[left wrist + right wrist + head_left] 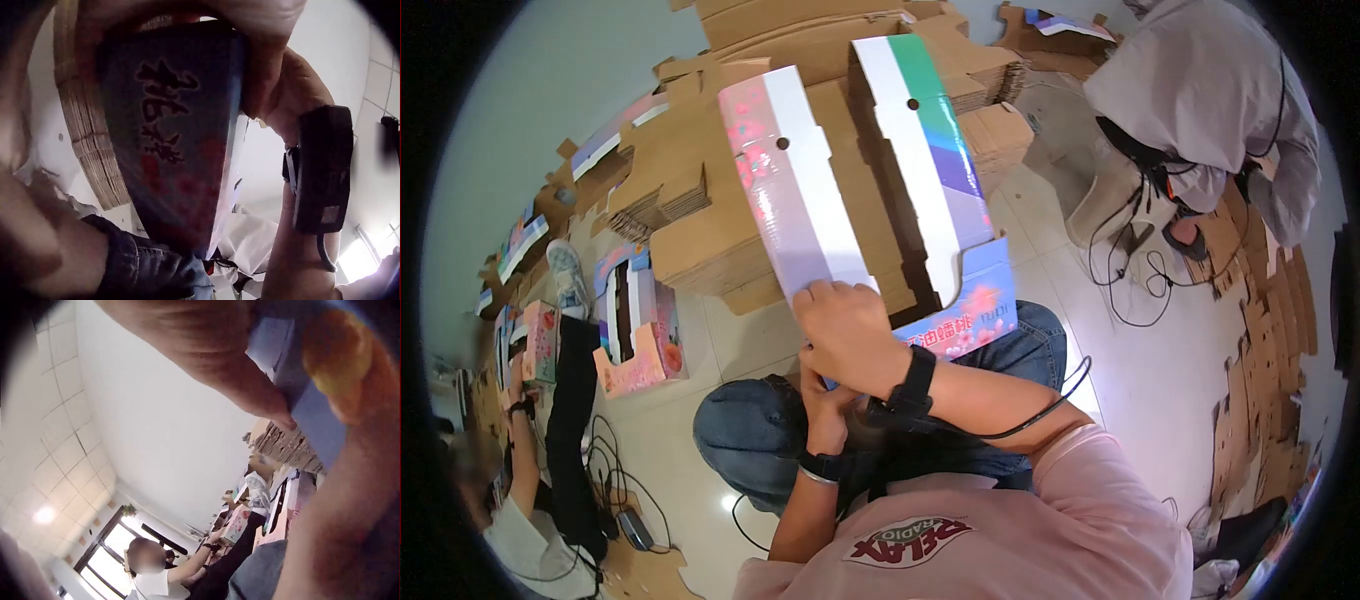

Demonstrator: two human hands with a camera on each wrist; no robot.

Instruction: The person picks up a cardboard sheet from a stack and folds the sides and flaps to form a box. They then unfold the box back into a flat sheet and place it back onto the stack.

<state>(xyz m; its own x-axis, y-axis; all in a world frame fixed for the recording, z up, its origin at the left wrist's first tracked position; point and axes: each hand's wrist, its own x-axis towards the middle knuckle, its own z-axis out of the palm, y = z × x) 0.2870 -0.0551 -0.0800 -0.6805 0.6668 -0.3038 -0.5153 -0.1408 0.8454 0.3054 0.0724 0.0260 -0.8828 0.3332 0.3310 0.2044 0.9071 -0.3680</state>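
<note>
A printed cardboard fruit box (pixel 810 215) with an open top rests across the person's lap, pink flowers on one side, green and purple on the other. At its near left corner the right hand (pixel 855 335) grips the white-edged side panel, fingers bent over it. Just below, the left hand (pixel 828 405) holds the same corner, its fingers partly hidden by the right hand. In the left wrist view, the box's lettered end panel (pixel 181 156) fills the middle. Its blue side with a peach picture (pixel 337 359) shows in the right wrist view, close to the right thumb (pixel 275 412).
Stacked flat brown cardboard (pixel 700 250) stands beyond the box. Another folded fruit box (pixel 645 350) sits on the floor at left. One person (pixel 520 500) works at left, another (pixel 1210 100) sits at right. Cables (pixel 1135 285) and cardboard sheets (pixel 1260 370) lie at right.
</note>
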